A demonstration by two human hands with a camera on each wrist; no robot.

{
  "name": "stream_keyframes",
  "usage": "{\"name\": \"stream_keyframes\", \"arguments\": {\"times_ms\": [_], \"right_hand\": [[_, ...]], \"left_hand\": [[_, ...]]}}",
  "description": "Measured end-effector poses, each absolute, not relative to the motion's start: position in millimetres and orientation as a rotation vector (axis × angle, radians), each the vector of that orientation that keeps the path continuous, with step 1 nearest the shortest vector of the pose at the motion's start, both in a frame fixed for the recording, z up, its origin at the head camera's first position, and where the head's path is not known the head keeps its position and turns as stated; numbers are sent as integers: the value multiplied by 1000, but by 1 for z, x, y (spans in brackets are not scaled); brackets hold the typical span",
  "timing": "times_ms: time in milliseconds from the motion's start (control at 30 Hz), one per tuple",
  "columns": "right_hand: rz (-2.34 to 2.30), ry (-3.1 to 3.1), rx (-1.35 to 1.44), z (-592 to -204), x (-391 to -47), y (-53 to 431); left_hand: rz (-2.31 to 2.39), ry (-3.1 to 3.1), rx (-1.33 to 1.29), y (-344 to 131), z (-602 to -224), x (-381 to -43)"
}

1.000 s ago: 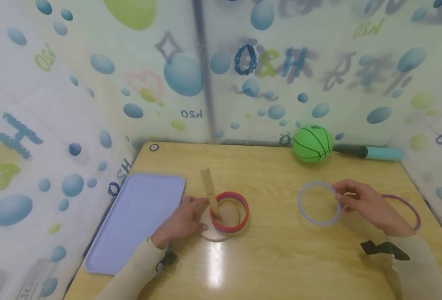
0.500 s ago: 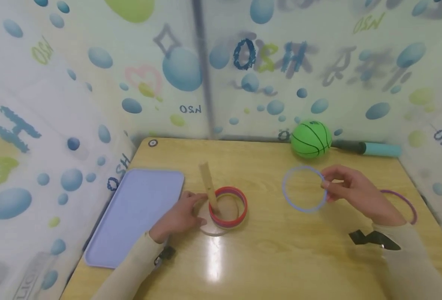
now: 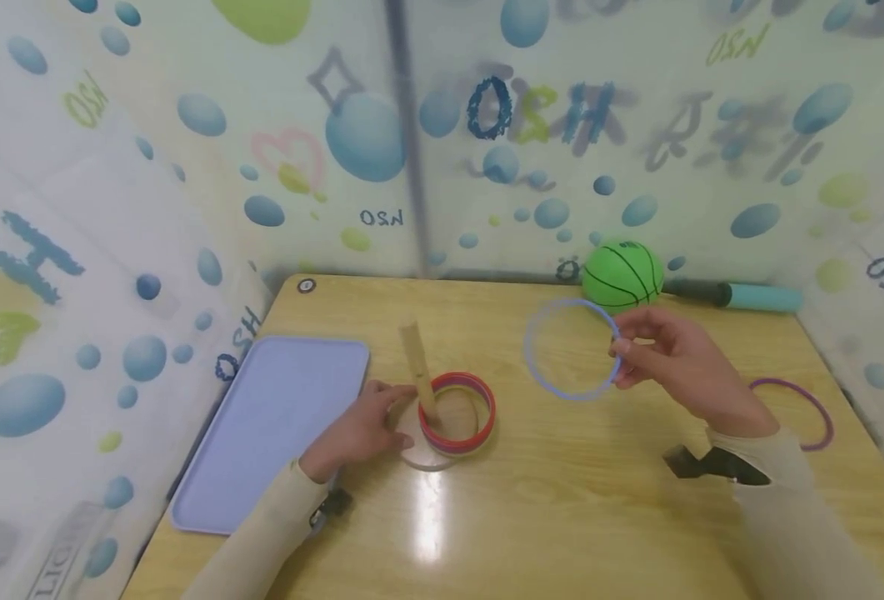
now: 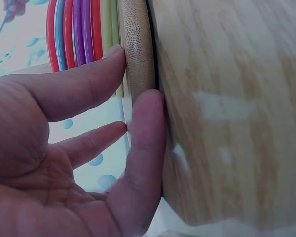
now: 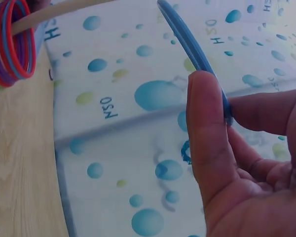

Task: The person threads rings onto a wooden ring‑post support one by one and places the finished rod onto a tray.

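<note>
In the head view my right hand [image 3: 677,360] holds up a blue ring [image 3: 572,397] over the table. The right wrist view has thumb and fingertips pinching the ring's edge [image 5: 187,39]. My left hand [image 3: 357,428] grips the round wooden base [image 3: 421,455] of a ring-toss stand. Up close in the left wrist view, its fingers rest on the base's rim [image 4: 139,47]. A wooden post [image 3: 417,367] rises from this base, leaning a little left. Around the post lies a stack of coloured rings [image 3: 491,417], a red one on top.
To the left of the stand lies a flat lavender tray [image 3: 277,425]. A purple ring [image 3: 828,421] rests on the table beyond the right wrist. Along the back wall are a green ball [image 3: 623,275] and a teal-and-black pump-like cylinder [image 3: 764,297].
My right hand has lifted the blue ring and carried it left and away from me, towards the stand. The left hand keeps its place at the base.
</note>
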State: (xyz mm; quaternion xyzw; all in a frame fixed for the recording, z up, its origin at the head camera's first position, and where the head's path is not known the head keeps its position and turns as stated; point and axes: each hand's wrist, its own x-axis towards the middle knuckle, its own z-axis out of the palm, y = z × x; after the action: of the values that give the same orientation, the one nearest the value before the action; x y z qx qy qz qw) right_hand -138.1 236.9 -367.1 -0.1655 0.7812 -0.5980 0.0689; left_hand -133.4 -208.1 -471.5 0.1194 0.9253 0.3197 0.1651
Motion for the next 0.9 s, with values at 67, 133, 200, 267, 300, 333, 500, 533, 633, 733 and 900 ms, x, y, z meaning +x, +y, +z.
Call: {"name": "stream_keyframes", "arguments": {"times_ms": [67,133,200,267,300,333,500,533,633,733,900], "right_hand": [[-1861,2315,-515,-364,-139,227],[-1930,2264,-520,-362,-140,217],[-2002,2201,-529,-360,-142,207],[-2073,2134,-539,-357,-145,196],[-2111,2090,-548,-355,-146,191],[-2147,2047,-562,-354,-147,185],[-2298,1772,-687,-346,-152,159],[-2310,1739,-701,-345,-154,154],[-2308,1724,-726,-342,-157,139],[-2272,1785,-697,-339,-160,122],[-2215,1808,-614,-339,-163,97]], "left_hand": [[904,2635,336,-208,-471,-134],[897,2632,336,-208,-472,-134],[894,2630,337,-208,-473,-134],[893,2632,334,-208,-473,-135],[897,2633,332,-208,-473,-135],[899,2635,332,-208,-473,-135],[901,2653,336,-208,-473,-137],[895,2657,340,-208,-473,-138],[884,2665,343,-208,-473,-138],[900,2667,348,-210,-474,-137],[922,2668,380,-212,-479,-137]]}}
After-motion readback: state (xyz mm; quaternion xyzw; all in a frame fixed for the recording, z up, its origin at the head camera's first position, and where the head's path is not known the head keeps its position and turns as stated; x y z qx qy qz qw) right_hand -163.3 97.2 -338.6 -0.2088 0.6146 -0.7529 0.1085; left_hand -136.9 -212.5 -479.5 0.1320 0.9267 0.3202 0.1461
